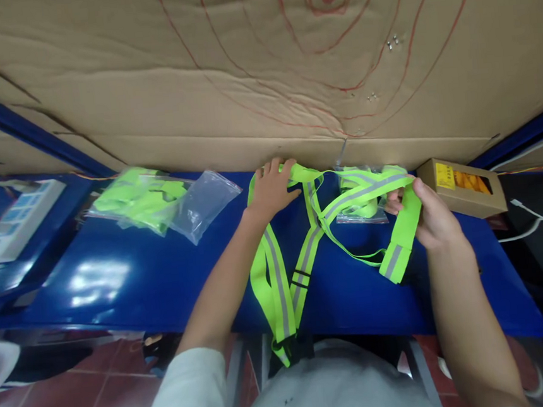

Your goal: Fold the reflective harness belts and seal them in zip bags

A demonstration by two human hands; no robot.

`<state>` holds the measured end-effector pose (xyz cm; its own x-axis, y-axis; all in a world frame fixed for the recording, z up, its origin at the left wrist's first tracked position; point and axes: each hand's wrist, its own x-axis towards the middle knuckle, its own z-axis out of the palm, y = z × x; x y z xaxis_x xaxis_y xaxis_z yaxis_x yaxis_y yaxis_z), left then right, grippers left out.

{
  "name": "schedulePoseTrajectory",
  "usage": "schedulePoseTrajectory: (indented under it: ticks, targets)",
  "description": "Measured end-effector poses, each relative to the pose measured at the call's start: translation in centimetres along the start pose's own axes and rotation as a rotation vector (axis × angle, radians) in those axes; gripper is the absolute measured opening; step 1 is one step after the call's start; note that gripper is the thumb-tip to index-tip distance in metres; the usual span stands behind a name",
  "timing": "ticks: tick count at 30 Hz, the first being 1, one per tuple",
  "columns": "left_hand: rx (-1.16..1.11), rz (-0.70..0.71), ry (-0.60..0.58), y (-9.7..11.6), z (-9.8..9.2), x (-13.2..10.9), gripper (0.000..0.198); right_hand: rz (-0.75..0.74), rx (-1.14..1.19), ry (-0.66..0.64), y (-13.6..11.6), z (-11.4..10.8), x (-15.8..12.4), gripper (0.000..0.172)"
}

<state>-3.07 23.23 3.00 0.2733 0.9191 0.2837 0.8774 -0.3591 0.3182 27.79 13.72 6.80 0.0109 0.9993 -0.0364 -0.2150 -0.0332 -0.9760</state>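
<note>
A neon yellow-green reflective vest (310,244) made of straps with grey stripes lies spread over the blue table, and one end hangs toward its near edge. My left hand (273,190) rests on the upper left strap, fingers stretched and thumb apart. On the other side, my right hand (437,217) pinches a strap of the vest, which folds over and dangles below the fingers. Behind that strap lies a clear bag with another neon vest (360,205), partly covered. A black slider buckle (301,279) shows on the middle strap.
Packed neon vests (142,199) lie at the left beside a clear plastic bag (207,203). A small cardboard box (463,187) with a yellow label stands at the right, near white cables (539,221). A cardboard panel (260,71) with red lines rises behind the blue table (155,283).
</note>
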Motion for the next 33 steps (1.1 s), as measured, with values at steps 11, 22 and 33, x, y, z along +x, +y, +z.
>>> schedulePoseTrajectory:
  ticks: [11,22,33]
  targets:
    - [-0.435,-0.047,0.053,-3.6,-2.6,1.6,0.027,0.034,-0.126,0.179,-1.9,0.9,3.6,0.017]
    - [-0.868,-0.204,-0.223,-4.1,-5.0,0.9,0.038,0.016,-0.143,0.25,-1.4,0.8,5.3,0.023]
    - [-1.163,-0.327,-0.156,-2.0,-6.9,0.9,0.021,-0.179,-0.688,0.072,-1.4,0.0,4.5,0.047]
